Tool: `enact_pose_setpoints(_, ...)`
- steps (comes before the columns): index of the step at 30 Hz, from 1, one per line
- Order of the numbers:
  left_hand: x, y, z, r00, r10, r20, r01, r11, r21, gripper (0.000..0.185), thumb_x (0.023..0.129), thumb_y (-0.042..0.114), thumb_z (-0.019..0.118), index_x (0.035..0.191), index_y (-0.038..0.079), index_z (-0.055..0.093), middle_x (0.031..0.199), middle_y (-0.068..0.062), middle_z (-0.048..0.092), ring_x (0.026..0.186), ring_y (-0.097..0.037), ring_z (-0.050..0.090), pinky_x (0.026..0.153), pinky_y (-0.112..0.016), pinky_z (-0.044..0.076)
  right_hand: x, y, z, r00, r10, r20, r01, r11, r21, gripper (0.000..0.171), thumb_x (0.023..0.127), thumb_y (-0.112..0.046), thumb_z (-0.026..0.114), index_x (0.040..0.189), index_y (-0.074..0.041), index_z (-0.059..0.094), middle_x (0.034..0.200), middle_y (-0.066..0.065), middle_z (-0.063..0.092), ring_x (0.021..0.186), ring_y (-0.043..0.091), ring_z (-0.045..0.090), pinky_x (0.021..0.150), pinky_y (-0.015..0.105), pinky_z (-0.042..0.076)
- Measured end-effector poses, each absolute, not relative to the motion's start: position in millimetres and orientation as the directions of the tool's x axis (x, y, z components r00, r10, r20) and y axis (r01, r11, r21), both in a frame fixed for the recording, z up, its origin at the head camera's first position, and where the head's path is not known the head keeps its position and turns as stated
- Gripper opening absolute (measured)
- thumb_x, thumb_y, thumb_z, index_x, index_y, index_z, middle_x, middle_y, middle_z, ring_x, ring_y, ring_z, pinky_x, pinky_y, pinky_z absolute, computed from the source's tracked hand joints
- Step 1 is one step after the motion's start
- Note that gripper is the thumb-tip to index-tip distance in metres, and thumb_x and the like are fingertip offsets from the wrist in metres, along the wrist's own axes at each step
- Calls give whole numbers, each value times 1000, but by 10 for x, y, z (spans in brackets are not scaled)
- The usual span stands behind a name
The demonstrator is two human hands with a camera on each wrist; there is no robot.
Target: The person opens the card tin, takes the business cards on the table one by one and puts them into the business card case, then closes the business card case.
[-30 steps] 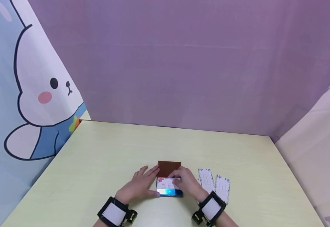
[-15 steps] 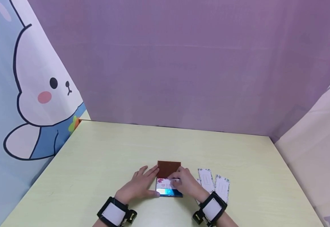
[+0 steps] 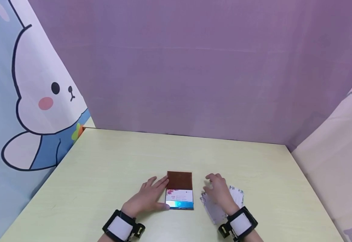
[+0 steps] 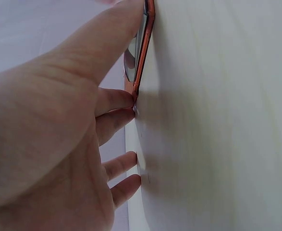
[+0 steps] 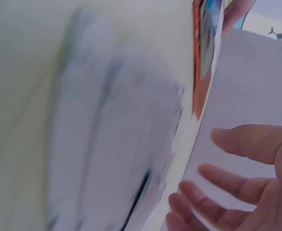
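Observation:
A brown card holder (image 3: pixel 179 180) lies unfolded on the table, with a flower-printed card (image 3: pixel 182 195) in its lower half above a shiny blue strip (image 3: pixel 180 204). My left hand (image 3: pixel 147 198) rests along the holder's left side, thumb at its lower left corner and fingertips by its upper left edge. In the left wrist view those fingertips meet the holder's rim (image 4: pixel 140 62). My right hand (image 3: pixel 220 193) hovers with loosely bent fingers over several white cards with leafy borders (image 3: pixel 213 211), partly hiding them. Nothing shows between its fingers in the right wrist view.
The pale wooden table (image 3: pixel 127 154) stretches back to a purple cloth (image 3: pixel 179 84). Printed cloth with a cartoon rabbit (image 3: pixel 45 94) hangs at the left, and another light cloth (image 3: pixel 336 151) at the right. Each wrist wears a strapped device.
My right hand has left the flower-printed card and moved right, over the leafy-bordered cards. The left hand and the card holder stay in place.

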State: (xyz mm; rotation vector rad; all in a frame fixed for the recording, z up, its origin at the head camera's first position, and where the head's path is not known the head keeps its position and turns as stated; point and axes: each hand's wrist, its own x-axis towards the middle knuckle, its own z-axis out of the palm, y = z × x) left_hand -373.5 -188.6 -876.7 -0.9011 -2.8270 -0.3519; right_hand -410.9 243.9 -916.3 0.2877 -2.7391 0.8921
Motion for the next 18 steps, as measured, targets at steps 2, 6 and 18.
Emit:
enact_pose_setpoints(2,-3744,-1886,-8779,-806,552,213,587,791,175,118,51,87,51,146,35,5,154,15,-3,139,-25,-20,98,-73,2,-3993,2527,-8992,-968,-56,244,-183,825,-534,67,69,-70,57,128,-41,42,116,-7,47,99,22,44,56,40,46)
enact_pose_setpoints(6,-3764,-1888,-8802,-806,556,205,588,792,165,118,51,87,50,146,35,3,154,14,-5,138,-26,-22,98,-73,3,-3644,2522,-8309,-990,23,136,-49,864,-502,80,66,-62,68,133,-27,44,123,12,46,98,33,44,54,42,43)
enact_pose_setpoints(18,-3763,-1914,-8788,-807,553,208,585,796,152,118,51,89,47,146,35,3,154,14,-5,139,-25,-21,97,-73,5,-3373,2460,-7837,-991,56,125,12,943,-332,93,54,-73,67,127,-19,50,109,15,51,88,39,42,53,44,38)
